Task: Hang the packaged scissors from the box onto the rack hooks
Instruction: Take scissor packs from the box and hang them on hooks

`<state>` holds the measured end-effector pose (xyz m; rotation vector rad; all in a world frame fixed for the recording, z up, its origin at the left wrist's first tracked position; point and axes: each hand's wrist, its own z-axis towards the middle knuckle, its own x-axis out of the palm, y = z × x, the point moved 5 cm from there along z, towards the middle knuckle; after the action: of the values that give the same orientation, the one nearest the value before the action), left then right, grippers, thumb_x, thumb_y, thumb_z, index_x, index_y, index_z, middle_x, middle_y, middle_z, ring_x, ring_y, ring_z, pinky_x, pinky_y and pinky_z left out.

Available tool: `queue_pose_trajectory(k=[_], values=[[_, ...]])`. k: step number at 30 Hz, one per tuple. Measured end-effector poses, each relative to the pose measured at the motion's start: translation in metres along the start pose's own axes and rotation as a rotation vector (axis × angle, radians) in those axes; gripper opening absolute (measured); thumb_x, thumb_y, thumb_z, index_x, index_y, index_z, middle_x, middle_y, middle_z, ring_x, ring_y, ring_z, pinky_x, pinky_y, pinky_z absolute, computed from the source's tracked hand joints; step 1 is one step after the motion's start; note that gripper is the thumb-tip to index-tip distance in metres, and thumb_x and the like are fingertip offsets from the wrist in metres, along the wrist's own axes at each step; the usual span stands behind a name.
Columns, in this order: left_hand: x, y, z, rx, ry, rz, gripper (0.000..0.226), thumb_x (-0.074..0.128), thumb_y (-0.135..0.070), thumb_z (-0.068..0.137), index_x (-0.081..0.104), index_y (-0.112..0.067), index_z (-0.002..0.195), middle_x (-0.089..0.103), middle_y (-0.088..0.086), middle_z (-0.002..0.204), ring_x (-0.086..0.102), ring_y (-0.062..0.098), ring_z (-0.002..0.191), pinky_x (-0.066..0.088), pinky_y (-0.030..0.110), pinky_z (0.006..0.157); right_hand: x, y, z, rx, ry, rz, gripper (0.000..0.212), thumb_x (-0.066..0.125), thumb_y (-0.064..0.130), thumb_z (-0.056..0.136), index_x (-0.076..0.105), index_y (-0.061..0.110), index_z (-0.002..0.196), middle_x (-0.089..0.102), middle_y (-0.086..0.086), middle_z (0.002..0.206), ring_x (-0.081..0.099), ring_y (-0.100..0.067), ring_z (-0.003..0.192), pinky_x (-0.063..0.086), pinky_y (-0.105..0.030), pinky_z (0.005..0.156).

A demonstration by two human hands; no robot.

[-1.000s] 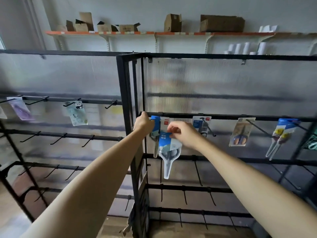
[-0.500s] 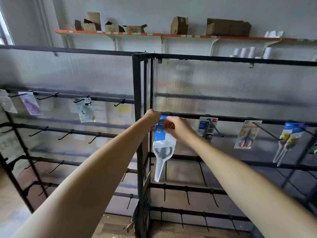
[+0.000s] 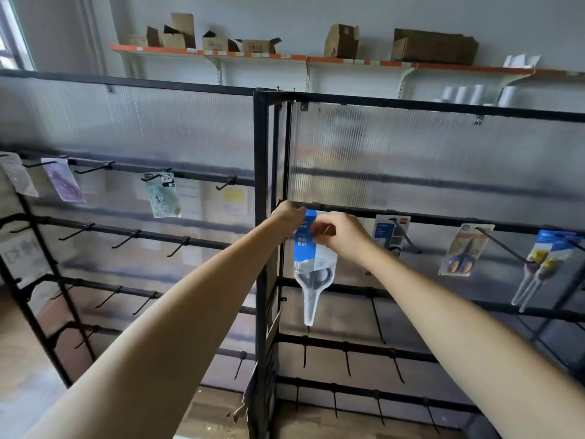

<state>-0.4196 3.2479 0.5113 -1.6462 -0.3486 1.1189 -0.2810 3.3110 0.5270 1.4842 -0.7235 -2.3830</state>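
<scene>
Glossy clear plastic scissors pack (image 3: 313,264); matt black metal rack (image 3: 261,191); ribbed translucent panels (image 3: 395,153).

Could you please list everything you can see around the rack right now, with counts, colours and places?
Held scissors pack: one, blue and white card, top bar by the rack's corner post.
Hung packs right of it: three, a grey one, an orange-handled pair, a blue-carded one.
Left panel packs: three, clear, purple, panda print.
Rack frame: black, translucent panels behind.
Wall shelf: orange edge, brown cardboard boxes on it.
Left hand: at the pack's top edge; its grip is hidden.
Right hand: pinches the pack's header.
</scene>
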Motion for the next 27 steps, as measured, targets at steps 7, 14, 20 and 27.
queue_pose_trajectory(k=[7,14,20,27], values=[[0.002,0.003,0.007,0.001,-0.012,0.053,0.031,0.045,-0.032,0.1,0.056,-0.007,0.114,0.054,0.005,0.081,0.051,0.014,0.064,0.046,0.03,0.065,0.0,-0.012,0.005,0.057,0.008,0.16,0.02,0.073,0.001,0.081,0.076,0.018,0.091,0.073,0.006,0.09,0.067,-0.009,0.087,0.054,-0.027,0.085],[0.003,0.004,0.013,0.01,-0.015,0.081,0.029,0.047,-0.033,0.099,0.057,-0.008,0.111,0.057,0.007,0.088,0.053,0.015,0.068,0.047,0.03,0.064,0.008,-0.016,0.005,0.043,0.069,0.186,0.028,0.06,-0.002,0.09,0.076,0.016,0.105,0.073,0.0,0.105,0.066,-0.016,0.102,0.052,-0.036,0.096],[0.003,0.004,0.017,0.019,0.001,0.079,0.023,0.047,-0.03,0.1,0.054,-0.009,0.105,0.055,0.003,0.082,0.053,0.012,0.066,0.045,0.025,0.057,0.006,-0.018,0.001,0.04,0.044,0.218,0.035,0.054,-0.006,0.093,0.076,0.017,0.108,0.069,0.007,0.108,0.062,-0.014,0.107,0.05,-0.03,0.098],[0.004,0.005,0.02,0.024,-0.037,0.098,0.025,0.046,-0.03,0.1,0.057,-0.009,0.105,0.055,0.003,0.074,0.052,0.014,0.06,0.045,0.025,0.055,0.003,-0.016,0.006,0.015,-0.102,-0.016,0.023,0.061,0.002,0.089,0.077,0.016,0.096,0.056,0.019,0.082,0.055,-0.004,0.082,0.038,-0.01,0.069]])
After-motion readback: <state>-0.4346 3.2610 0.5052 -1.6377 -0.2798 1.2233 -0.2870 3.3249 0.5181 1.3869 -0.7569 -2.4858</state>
